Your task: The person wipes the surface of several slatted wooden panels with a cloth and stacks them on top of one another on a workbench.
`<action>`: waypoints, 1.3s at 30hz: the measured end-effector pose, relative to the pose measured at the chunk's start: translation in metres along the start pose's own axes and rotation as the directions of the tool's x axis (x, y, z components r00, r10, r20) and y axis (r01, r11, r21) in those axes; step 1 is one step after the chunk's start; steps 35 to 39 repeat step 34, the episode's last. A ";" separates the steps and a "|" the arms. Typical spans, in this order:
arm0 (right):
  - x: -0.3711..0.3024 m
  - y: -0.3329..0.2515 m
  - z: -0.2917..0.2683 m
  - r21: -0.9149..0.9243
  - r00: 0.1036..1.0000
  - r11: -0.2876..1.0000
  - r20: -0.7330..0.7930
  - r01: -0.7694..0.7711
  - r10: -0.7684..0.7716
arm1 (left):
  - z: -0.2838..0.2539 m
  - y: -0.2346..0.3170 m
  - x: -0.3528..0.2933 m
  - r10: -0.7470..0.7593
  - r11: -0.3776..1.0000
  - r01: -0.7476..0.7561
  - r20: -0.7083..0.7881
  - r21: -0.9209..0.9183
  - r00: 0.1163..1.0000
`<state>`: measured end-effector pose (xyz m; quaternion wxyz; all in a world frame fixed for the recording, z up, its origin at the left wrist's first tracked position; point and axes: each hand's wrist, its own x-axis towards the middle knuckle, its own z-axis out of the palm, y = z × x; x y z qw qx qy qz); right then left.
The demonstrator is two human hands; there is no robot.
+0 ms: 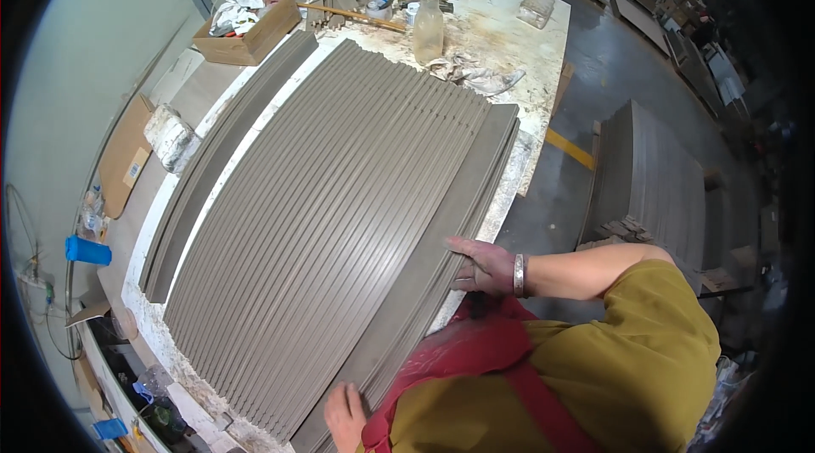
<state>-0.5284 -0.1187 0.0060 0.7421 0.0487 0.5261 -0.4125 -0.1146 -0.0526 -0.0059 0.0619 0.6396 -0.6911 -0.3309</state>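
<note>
Long grey-brown strips [306, 190] lie side by side, overlapping like slats, across the table. Along their near side runs a wider flat strip [416, 279], with more strip edges stacked beside it toward my body. My right hand [484, 268], dusty and with a metal bracelet at the wrist, grips the near edge of the strips around mid-length, one digit reaching over the top. Toward the lower end of the same wide strip, my left hand [344, 415] bends its fingers over the surface; its thumb is hidden.
Beyond the strips stand a cloudy bottle [429, 28], a crumpled rag [475, 75] and a cardboard box [246, 33] of cloths. Separate strips [225, 164] and a white wrapped block [171, 139] lie to the left. A tall panel stack [649, 181] stands on the floor at right.
</note>
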 end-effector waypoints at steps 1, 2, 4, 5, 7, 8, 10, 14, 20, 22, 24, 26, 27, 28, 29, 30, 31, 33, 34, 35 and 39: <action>-0.002 -0.002 0.005 -0.018 0.999 1.000 -0.031 -0.024 0.024 | 0.019 -0.044 -0.015 0.422 0.818 -0.321 -0.121 0.477 0.898; 0.001 0.001 0.002 -0.018 0.995 0.996 -0.052 -0.086 0.085 | -0.011 0.022 -0.023 0.418 0.728 -0.316 -0.028 0.609 0.908; 0.005 0.010 0.001 -0.017 0.975 0.978 -0.085 -0.210 0.207 | -0.006 0.025 -0.025 0.373 0.757 -0.256 -0.075 0.601 0.925; -0.003 0.014 0.002 -0.021 0.978 0.981 0.074 -0.192 0.194 | -0.002 0.025 -0.026 0.349 0.740 -0.220 -0.083 0.635 0.933; -0.012 0.013 0.013 -0.111 0.987 0.981 -0.044 -0.156 0.152 | 0.007 0.023 -0.029 0.299 0.701 -0.146 -0.102 0.698 0.949; -0.016 0.011 0.017 -0.154 0.987 0.978 -0.098 -0.143 0.129 | 0.006 0.026 -0.030 0.306 0.715 -0.148 -0.116 0.683 0.945; -0.008 -0.013 -0.008 -0.363 0.918 0.865 0.059 -0.347 0.393 | 0.002 0.032 -0.030 0.322 0.742 -0.152 -0.148 0.652 0.935; -0.007 -0.101 -0.129 -0.535 0.951 0.799 0.027 0.274 -0.308 | -0.002 0.017 -0.020 0.363 0.779 -0.239 -0.105 0.580 0.926; 0.026 -0.191 -0.176 -0.243 0.501 0.613 -0.394 0.751 -0.770 | -0.016 0.030 -0.035 0.192 0.844 -0.196 0.059 0.500 0.980; 0.046 -0.191 -0.164 -0.305 0.565 0.627 -0.273 0.717 -0.779 | -0.026 0.048 -0.031 0.250 0.844 -0.244 0.053 0.477 0.967; 0.064 -0.185 -0.149 -0.431 0.471 0.511 -0.205 0.744 -0.858 | -0.031 0.054 -0.028 0.200 0.809 -0.194 0.051 0.555 0.979; 0.065 -0.183 -0.135 -0.395 0.464 0.527 -0.250 0.753 -0.850 | -0.031 0.055 -0.027 0.204 0.752 -0.137 -0.031 0.645 0.978; 0.071 -0.182 -0.137 -0.318 0.481 0.539 -0.247 0.780 -0.842 | -0.027 0.039 -0.029 0.166 0.755 -0.107 -0.031 0.647 0.986; 0.077 -0.184 -0.144 -0.245 0.490 0.542 -0.243 0.804 -0.837 | -0.024 0.033 -0.029 0.172 0.743 -0.112 -0.027 0.660 0.985; 0.084 -0.188 -0.150 -0.173 0.496 0.539 -0.238 0.824 -0.835 | -0.023 0.030 -0.028 0.180 0.732 -0.117 -0.025 0.671 0.983; 0.094 -0.192 -0.153 -0.034 0.501 0.526 -0.257 0.850 -0.827 | -0.021 0.026 -0.028 0.185 0.723 -0.118 -0.026 0.680 0.982; 0.101 -0.197 -0.144 0.032 0.493 0.503 -0.267 0.864 -0.828 | -0.022 0.019 -0.028 0.217 0.725 -0.146 -0.023 0.673 0.976; 0.091 -0.196 -0.116 0.276 0.573 0.553 0.009 0.786 -0.820 | -0.024 0.012 -0.019 0.308 0.749 -0.179 -0.096 0.638 0.947; 0.103 -0.204 -0.095 0.286 0.576 0.564 0.050 0.775 -0.816 | -0.026 0.009 -0.012 0.348 0.755 -0.188 -0.140 0.628 0.927; 0.103 -0.204 -0.095 0.286 0.576 0.564 0.050 0.775 -0.816 | -0.026 0.009 -0.012 0.348 0.755 -0.188 -0.140 0.628 0.927; 0.103 -0.204 -0.095 0.286 0.576 0.564 0.050 0.775 -0.816 | -0.026 0.009 -0.012 0.348 0.755 -0.188 -0.140 0.628 0.927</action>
